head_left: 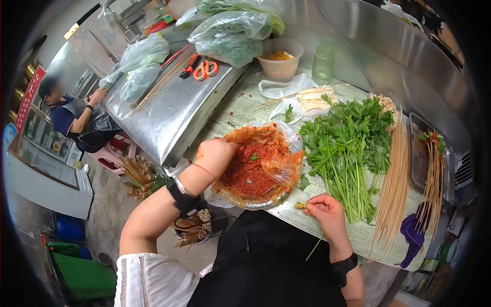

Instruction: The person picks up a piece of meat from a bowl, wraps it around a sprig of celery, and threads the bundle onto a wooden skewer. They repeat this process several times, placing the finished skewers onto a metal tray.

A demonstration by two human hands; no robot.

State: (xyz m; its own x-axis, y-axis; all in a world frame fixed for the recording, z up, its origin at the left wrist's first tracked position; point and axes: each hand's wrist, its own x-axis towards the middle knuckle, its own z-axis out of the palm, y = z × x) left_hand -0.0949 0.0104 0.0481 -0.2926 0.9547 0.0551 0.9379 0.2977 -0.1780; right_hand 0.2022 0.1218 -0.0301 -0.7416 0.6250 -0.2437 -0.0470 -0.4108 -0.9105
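Observation:
My left hand (214, 155) is closed over the left side of a metal bowl (258, 205) lined with clear plastic. Its fingertips are hidden at the edge of the red minced mixture (250, 166), so I cannot tell what they hold. Low on the right, my right hand (326, 211) pinches a thin skewer (315, 247) with a small yellow-green piece (300, 204) at its tip. The skewer's lower end points down toward the black apron. Beyond that hand lies a large heap of leafy celery (350, 153).
Bare bamboo skewers (393, 179) lie right of the celery, beside filled skewers (433, 153) on a metal tray (415, 128). Enoki mushrooms (316, 98), a plastic tub (281, 60) and a green glass (322, 65) stand behind. Scissors (205, 70) rest on a steel surface; a person (76, 115) works far left.

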